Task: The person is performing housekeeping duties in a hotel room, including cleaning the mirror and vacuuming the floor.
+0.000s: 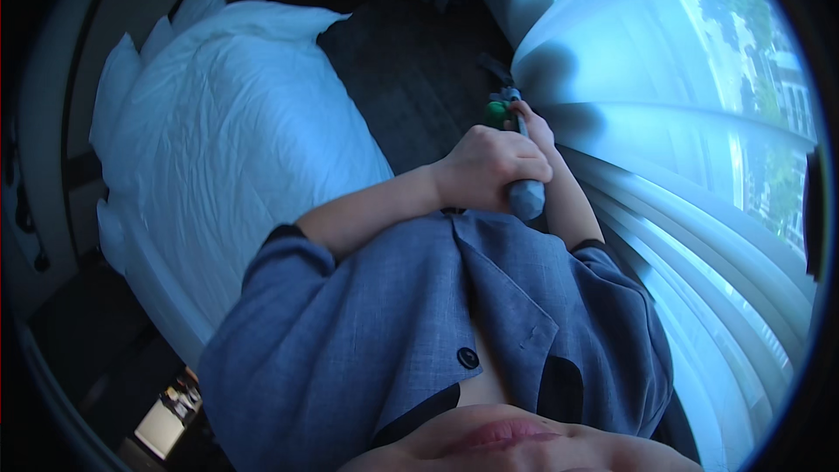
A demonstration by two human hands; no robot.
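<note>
A long-handled tool (526,202) with a pale grey faceted grip stands in front of my chest and leads away from me towards the floor. My left hand (495,164) wraps around it just below the grip's end. Farther along the shaft, my right hand (536,126) holds it from the right side. Beside that hand a round green part or object (496,113) shows; I cannot tell whether it belongs to the tool. The far end is dark and blurred, so its kind is unclear.
On my left stands a bed (242,118) with a rumpled white duvet and pillows. Sheer white curtains (629,78) hang close on my right, before a window. Dark floor (413,72) lies between them. A lit surface (160,429) with small items is at lower left.
</note>
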